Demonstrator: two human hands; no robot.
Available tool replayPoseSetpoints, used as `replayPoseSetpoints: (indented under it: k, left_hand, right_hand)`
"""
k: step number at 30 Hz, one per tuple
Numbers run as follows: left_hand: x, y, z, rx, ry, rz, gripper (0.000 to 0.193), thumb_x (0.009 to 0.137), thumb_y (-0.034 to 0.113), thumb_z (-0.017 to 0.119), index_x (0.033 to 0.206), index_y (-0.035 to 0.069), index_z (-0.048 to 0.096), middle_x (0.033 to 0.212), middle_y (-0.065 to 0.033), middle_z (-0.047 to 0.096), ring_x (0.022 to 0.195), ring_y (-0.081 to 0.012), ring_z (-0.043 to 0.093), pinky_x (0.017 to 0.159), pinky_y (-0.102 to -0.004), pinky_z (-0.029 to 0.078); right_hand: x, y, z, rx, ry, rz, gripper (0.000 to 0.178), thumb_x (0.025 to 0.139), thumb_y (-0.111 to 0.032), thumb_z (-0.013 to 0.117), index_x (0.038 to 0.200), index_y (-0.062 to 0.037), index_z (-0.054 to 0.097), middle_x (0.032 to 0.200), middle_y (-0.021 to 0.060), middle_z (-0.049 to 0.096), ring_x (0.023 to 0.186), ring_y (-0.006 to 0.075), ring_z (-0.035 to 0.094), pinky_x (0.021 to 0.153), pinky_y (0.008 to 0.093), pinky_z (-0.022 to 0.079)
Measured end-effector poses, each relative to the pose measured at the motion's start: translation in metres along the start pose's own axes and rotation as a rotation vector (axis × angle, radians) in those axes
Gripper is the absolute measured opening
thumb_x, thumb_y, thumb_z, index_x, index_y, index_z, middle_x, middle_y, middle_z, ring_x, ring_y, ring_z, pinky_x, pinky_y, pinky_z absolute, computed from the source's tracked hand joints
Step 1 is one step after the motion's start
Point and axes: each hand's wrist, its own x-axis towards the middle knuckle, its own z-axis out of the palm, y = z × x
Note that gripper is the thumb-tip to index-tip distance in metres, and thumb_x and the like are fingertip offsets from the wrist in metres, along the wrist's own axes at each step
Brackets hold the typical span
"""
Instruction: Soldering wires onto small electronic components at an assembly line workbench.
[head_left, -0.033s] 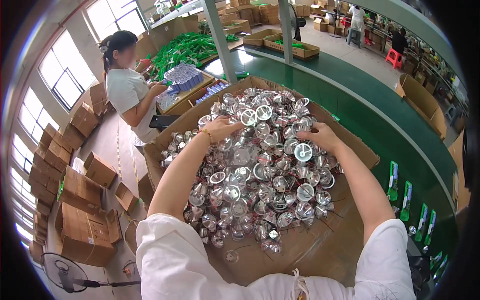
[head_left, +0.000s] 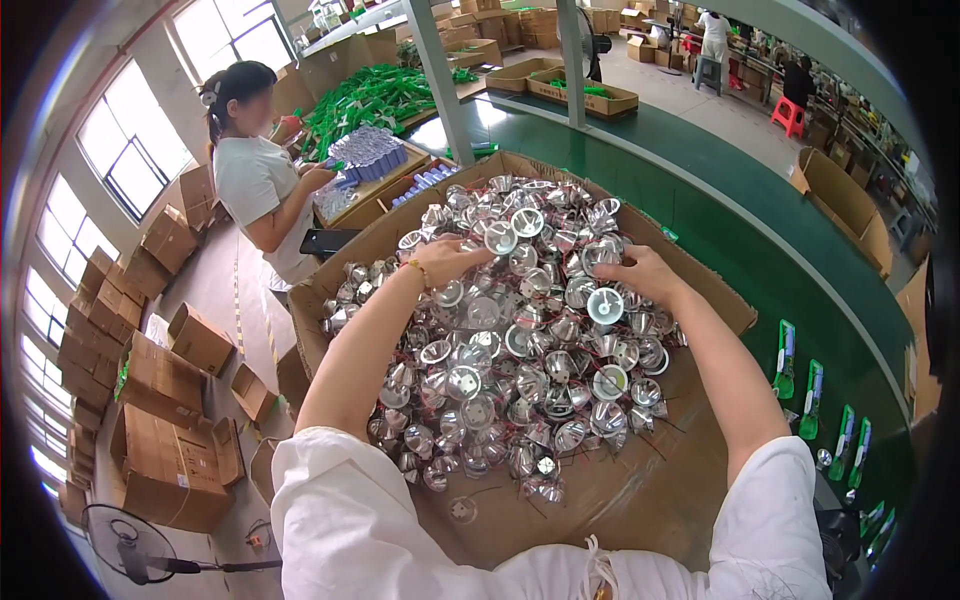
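Observation:
Both my hands rest at the far part of a heap of shiny silver lamp reflectors (head_left: 530,380), cone-shaped cups with thin red and dark wires. My left hand (head_left: 452,262) lies on the heap's left side, fingers stretched out beside a white-rimmed reflector (head_left: 501,238). Across from it, my right hand (head_left: 648,276) touches the heap, thumb apart from the fingers, against a silver reflector (head_left: 598,254). Another white-rimmed reflector (head_left: 605,306) lies just below that thumb. Some fingertips of both hands are hidden among the cups. A large cardboard box (head_left: 590,530) holds the heap.
A co-worker (head_left: 262,180) stands at the left by green plastic parts (head_left: 370,105) and bundled lilac cylinders (head_left: 366,150). A green workbench (head_left: 700,190) runs behind and right, with green packaged items (head_left: 785,360) on it. Cartons (head_left: 165,465) and a fan (head_left: 130,545) stand lower left.
The white-rimmed reflector by my left hand has shifted slightly right and down. Several cups near my right hand have moved a little. Both hands stay nearly where they were.

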Motion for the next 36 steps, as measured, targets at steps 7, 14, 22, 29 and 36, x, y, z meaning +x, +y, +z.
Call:
replayPoseSetpoints:
  k: [7,14,22,29,36]
  left_hand:
    - [-0.056,0.072,0.024,-0.323,0.078,0.054,0.077,0.070,0.071,0.044,0.124,0.016,0.049,0.123,-0.0124,0.050,0.114,-0.0286,0.047,0.096,-0.0385,0.034]
    - [-0.133,0.064,-0.007,-0.662,0.185,0.380,0.044,0.080,0.041,0.059,0.114,0.013,0.058,0.128,-0.0161,0.045,0.105,-0.0266,0.053,0.089,-0.0332,0.041]
    - [-0.090,-0.123,0.026,-0.069,0.329,-0.468,0.071,0.079,0.067,0.032,0.112,0.009,0.056,0.123,-0.0200,0.048,0.114,-0.0393,0.042,0.097,-0.0465,0.031]
    - [-0.081,-0.052,0.045,-0.479,0.302,-0.346,0.083,0.068,0.067,0.050,0.122,0.004,0.047,0.122,-0.0208,0.049,0.116,-0.0340,0.044,0.096,-0.0373,0.034]
    - [-0.075,-0.010,0.045,-0.680,0.358,-0.158,0.062,0.072,0.058,0.054,0.107,0.007,0.058,0.112,-0.0200,0.055,0.107,-0.0324,0.050,0.091,-0.0365,0.036]
  right_hand:
    - [-0.051,-0.018,0.007,0.015,-0.162,-0.042,0.045,0.069,-0.043,0.070,0.094,-0.0059,0.064,0.089,0.0043,0.063,0.083,0.0133,0.056,0.077,0.0292,0.043]
    - [-0.098,-0.039,-0.028,0.290,-0.484,-0.063,0.039,0.072,-0.024,0.068,0.106,-0.0056,0.061,0.084,-0.0003,0.060,0.075,0.0074,0.050,0.070,0.0238,0.041]
    - [-0.016,0.049,-0.009,0.154,0.270,-0.115,0.068,0.079,-0.052,0.055,0.120,0.0024,0.048,0.115,0.0192,0.055,0.109,0.0242,0.052,0.092,0.0313,0.039]
    - [-0.005,0.019,0.042,-0.118,0.019,-0.004,0.082,0.067,-0.078,0.039,0.131,-0.0261,0.041,0.122,0.0145,0.052,0.113,0.0318,0.048,0.098,0.0382,0.035]
    - [-0.043,-0.020,0.047,-0.239,-0.140,-0.089,0.072,0.075,-0.067,0.044,0.126,-0.0144,0.047,0.115,0.0172,0.055,0.107,0.0322,0.052,0.096,0.0360,0.036]
